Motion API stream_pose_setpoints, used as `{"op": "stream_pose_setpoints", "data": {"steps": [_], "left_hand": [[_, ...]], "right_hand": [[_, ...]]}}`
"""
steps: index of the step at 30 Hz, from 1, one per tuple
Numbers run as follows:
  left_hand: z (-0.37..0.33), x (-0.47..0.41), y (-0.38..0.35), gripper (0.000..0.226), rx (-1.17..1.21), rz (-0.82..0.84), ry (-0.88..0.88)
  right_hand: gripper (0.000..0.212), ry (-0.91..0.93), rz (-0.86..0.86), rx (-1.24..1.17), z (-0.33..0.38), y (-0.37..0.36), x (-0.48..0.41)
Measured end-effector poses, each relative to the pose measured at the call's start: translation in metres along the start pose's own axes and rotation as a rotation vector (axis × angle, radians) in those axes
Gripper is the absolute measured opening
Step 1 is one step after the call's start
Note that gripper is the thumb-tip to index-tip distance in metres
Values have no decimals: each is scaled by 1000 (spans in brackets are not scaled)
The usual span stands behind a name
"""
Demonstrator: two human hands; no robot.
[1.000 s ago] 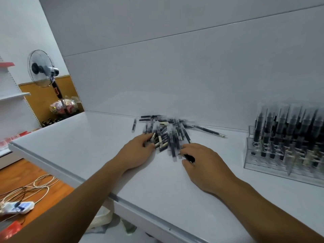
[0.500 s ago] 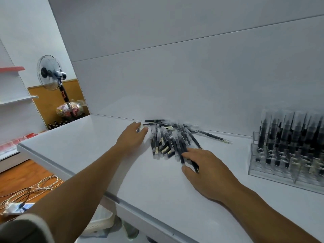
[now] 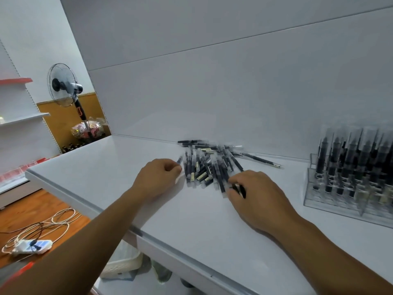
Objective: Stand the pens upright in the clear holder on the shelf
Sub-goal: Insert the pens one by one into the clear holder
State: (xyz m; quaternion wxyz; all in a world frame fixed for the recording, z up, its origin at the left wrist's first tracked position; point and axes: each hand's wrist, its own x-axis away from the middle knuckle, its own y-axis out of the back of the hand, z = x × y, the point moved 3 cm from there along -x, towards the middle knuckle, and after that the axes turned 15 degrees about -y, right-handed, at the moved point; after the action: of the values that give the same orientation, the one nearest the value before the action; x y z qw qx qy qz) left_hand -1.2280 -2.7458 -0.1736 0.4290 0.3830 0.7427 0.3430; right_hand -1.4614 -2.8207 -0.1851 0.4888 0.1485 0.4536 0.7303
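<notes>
Head cam: pens (image 3: 209, 167) piled loose on shelf (image 3: 110, 173), holder (image 3: 348, 188) well to the right, part full. L hand (image 3: 158, 177) pinched one pen at pile edge; R hand (image 3: 253, 195) gripped another. Step: pickup. Next: carry to holder, upright, free slot.

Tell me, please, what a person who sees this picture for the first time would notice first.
The eye goes first to the loose heap of black pens lying flat in the middle of the white shelf, with the left hand at its left edge and the right hand at its near right edge. Next comes the clear holder at the right, already crowded with upright pens.
</notes>
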Motion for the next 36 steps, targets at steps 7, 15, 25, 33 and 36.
{"op": "stream_pose_setpoints", "data": {"steps": [7, 15, 25, 33, 36], "left_hand": [[6, -27, 12, 18, 236, -91, 125], [-5, -58, -4, 45, 53, 318, 277], [-18, -70, -13, 20, 97, 409, 389], [7, -56, -15, 37, 342, 188, 419], [15, -51, -17, 49, 298, 133, 369]], "right_hand": [[18, -132, -25, 41, -9, 10, 2], [17, -193, 36, 162, -6, 16, 4], [23, -261, 57, 45, -8, 16, 2], [25, -234, 75, 132, -6, 14, 2], [27, -275, 88, 26, -10, 15, 1]]}}
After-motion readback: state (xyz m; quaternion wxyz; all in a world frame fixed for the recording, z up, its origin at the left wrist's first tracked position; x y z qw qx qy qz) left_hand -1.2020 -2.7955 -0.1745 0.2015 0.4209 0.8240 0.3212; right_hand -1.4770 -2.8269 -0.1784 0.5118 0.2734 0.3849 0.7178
